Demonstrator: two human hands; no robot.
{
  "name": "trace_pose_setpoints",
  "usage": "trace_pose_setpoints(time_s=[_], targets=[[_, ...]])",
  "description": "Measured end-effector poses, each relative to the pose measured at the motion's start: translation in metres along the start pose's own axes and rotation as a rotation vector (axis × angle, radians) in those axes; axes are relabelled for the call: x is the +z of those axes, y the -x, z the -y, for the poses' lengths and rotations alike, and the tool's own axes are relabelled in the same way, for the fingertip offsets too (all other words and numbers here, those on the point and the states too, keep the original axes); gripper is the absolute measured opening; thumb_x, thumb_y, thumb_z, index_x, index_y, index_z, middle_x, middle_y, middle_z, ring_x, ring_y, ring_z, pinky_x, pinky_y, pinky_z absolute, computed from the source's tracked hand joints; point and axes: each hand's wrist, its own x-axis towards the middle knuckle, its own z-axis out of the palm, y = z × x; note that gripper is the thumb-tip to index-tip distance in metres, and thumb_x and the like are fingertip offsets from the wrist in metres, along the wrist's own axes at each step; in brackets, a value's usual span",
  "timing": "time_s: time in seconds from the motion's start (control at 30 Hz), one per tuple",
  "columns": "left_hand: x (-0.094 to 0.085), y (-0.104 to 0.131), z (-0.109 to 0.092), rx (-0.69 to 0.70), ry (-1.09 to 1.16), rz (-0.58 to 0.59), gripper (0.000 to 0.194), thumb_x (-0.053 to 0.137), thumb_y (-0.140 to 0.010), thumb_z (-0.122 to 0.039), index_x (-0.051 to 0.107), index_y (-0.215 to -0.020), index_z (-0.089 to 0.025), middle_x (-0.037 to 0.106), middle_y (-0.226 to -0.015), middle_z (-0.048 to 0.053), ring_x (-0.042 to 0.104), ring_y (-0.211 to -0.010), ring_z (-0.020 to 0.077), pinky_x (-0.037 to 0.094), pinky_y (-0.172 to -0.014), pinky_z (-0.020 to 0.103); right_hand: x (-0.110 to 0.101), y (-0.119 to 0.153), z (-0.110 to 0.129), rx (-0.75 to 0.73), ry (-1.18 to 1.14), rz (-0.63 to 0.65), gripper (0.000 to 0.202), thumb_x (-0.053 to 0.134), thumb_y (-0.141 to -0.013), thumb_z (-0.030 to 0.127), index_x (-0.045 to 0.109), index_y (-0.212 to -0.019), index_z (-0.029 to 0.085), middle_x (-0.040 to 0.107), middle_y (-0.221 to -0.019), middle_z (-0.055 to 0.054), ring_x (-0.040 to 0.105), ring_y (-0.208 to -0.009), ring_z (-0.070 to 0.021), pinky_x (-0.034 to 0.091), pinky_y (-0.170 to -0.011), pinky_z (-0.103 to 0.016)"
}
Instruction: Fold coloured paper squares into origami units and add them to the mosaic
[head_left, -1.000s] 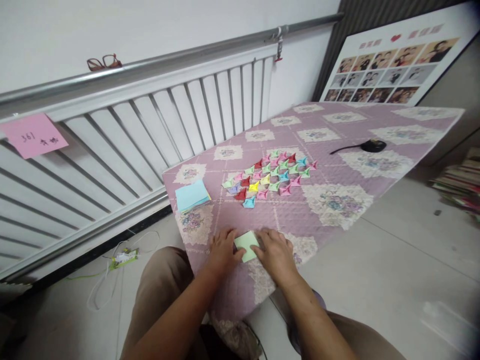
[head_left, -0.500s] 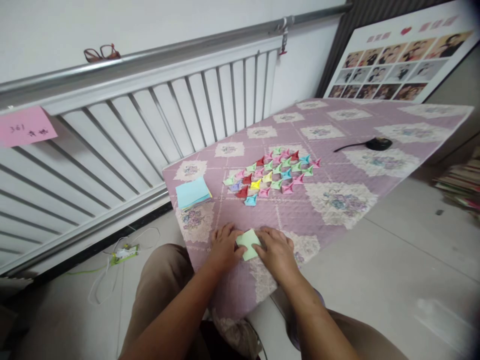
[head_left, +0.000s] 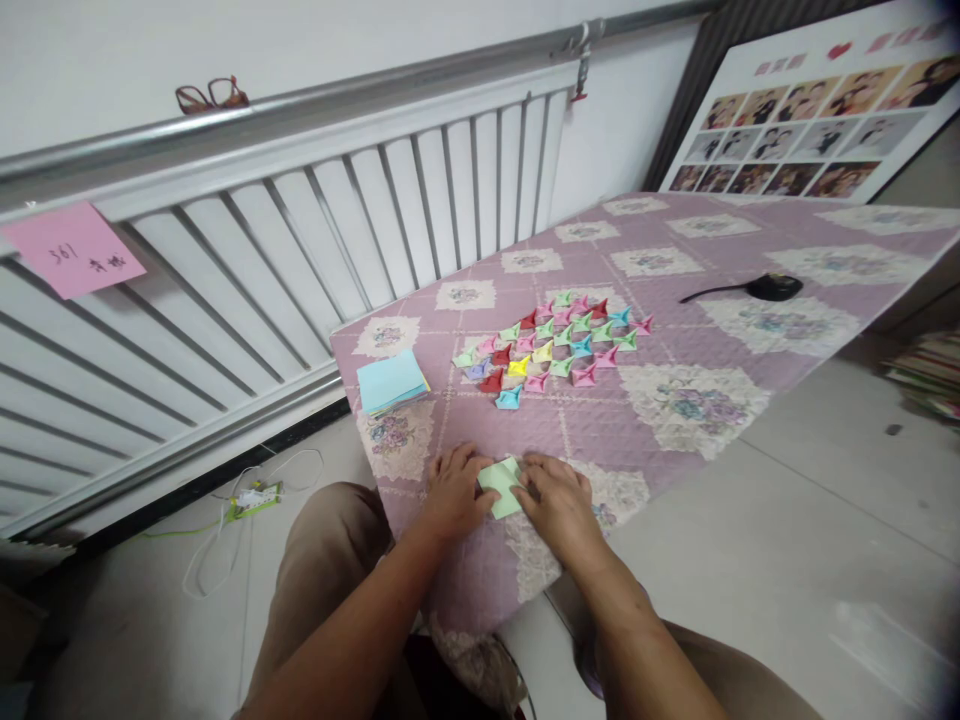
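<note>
A small light green square of paper [head_left: 500, 490] lies at the near end of the table, between my two hands. My left hand [head_left: 457, 490] grips its left edge, thumb on top and fingers curled beside it. At the right edge my right hand [head_left: 555, 495] pinches the paper between thumb and fingers. Beyond the hands stand rows of small folded paper pieces [head_left: 541, 351] in green, pink, red, blue and yellow. To their left is a stack of square paper sheets [head_left: 391, 382], light blue on top.
A patterned purple tablecloth [head_left: 517, 585] covers the table. Toward the right lies a black object with a cable [head_left: 775, 288]. The white radiator [head_left: 375, 220] runs along the left side. Glasses [head_left: 212, 96] rest on the pipe above, and a photo board [head_left: 810, 120] leans at the back.
My right thumb and fingertips have drawn closer together at the paper's right edge. The whole view has shifted slightly; the folded pieces and the stack stay in place on the table.
</note>
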Motion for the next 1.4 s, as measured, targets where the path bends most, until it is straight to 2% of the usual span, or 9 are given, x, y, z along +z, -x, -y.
trace_pose_setpoints(time_s=[0.2, 0.43, 0.57, 0.67, 0.8, 0.93, 1.2, 1.4], targets=[[-0.002, -0.008, 0.002, 0.008, 0.022, 0.02, 0.044, 0.059, -0.079, -0.031, 0.054, -0.122, -0.033, 0.043, -0.141, 0.001, 0.034, -0.131, 0.023, 0.019, -0.11, 0.047, -0.002, 0.0, 0.001, -0.038, 0.029, 0.0, 0.003, 0.059, -0.08, 0.022, 0.061, -0.078, 0.023, 0.064, -0.113, -0.004, 0.053, -0.104, -0.0218, 0.03, -0.086, -0.037], [-0.006, -0.02, 0.005, 0.056, 0.06, 0.048, 0.019, 0.059, -0.079, -0.026, 0.066, -0.097, -0.027, 0.048, -0.137, 0.002, 0.036, -0.13, 0.0234, 0.019, -0.11, 0.048, -0.001, 0.002, -0.003, -0.043, 0.014, 0.022, 0.002, 0.061, -0.08, 0.022, 0.062, -0.079, 0.022, 0.063, -0.113, -0.004, 0.052, -0.105, -0.0216, 0.03, -0.086, -0.036], [-0.007, -0.022, 0.01, 0.101, 0.079, 0.045, 0.014, 0.06, -0.079, -0.025, 0.067, -0.091, -0.024, 0.049, -0.135, 0.003, 0.038, -0.127, 0.0237, 0.022, -0.108, 0.047, -0.004, 0.002, -0.004, -0.069, 0.019, 0.028, 0.001, 0.062, -0.081, 0.022, 0.063, -0.081, 0.022, 0.062, -0.111, -0.004, 0.051, -0.105, -0.022, 0.03, -0.085, -0.035], [-0.006, -0.021, 0.012, 0.144, 0.066, 0.015, 0.012, 0.059, -0.08, -0.022, 0.067, -0.089, -0.024, 0.051, -0.131, 0.003, 0.041, -0.123, 0.0222, 0.027, -0.105, 0.043, -0.009, 0.001, -0.001, -0.101, 0.072, 0.029, 0.002, 0.062, -0.081, 0.022, 0.063, -0.08, 0.022, 0.063, -0.101, -0.004, 0.051, -0.098, -0.0213, 0.029, -0.083, -0.034], [-0.006, -0.017, 0.01, 0.198, 0.007, -0.032, 0.012, 0.055, -0.085, -0.022, 0.067, -0.087, -0.023, 0.058, -0.113, 0.003, 0.047, -0.111, 0.0199, 0.032, -0.1, 0.037, -0.014, 0.001, 0.004, -0.164, 0.178, 0.046, 0.007, 0.059, -0.084, 0.025, 0.065, -0.08, 0.023, 0.062, -0.087, -0.004, 0.05, -0.087, -0.0201, 0.026, -0.078, -0.034], [-0.007, -0.014, 0.006, 0.247, -0.082, -0.009, 0.016, 0.05, -0.09, -0.023, 0.065, -0.087, -0.022, 0.061, -0.097, 0.003, 0.05, -0.1, 0.0198, 0.033, -0.095, 0.037, -0.013, 0.002, 0.003, -0.216, 0.19, 0.065, 0.014, 0.055, -0.088, 0.027, 0.065, -0.079, 0.023, 0.062, -0.079, -0.003, 0.05, -0.082, -0.0185, 0.025, -0.075, -0.033], [-0.009, -0.017, 0.011, 0.29, -0.171, 0.076, 0.02, 0.045, -0.093, -0.021, 0.065, -0.093, -0.021, 0.061, -0.098, 0.005, 0.052, -0.097, 0.0198, 0.036, -0.089, 0.035, -0.01, 0.006, -0.003, -0.21, 0.157, 0.075, 0.013, 0.055, -0.088, 0.024, 0.064, -0.08, 0.022, 0.062, -0.082, -0.003, 0.05, -0.081, -0.0179, 0.027, -0.073, -0.029], [-0.009, -0.013, 0.018, 0.344, -0.232, 0.05, 0.023, 0.044, -0.092, -0.019, 0.066, -0.095, -0.022, 0.061, -0.098, 0.006, 0.052, -0.097, 0.0204, 0.035, -0.089, 0.037, -0.01, 0.007, -0.004, -0.269, 0.21, 0.088, 0.016, 0.054, -0.089, 0.023, 0.064, -0.077, 0.021, 0.06, -0.08, -0.004, 0.048, -0.079, -0.0173, 0.029, -0.073, -0.028]])
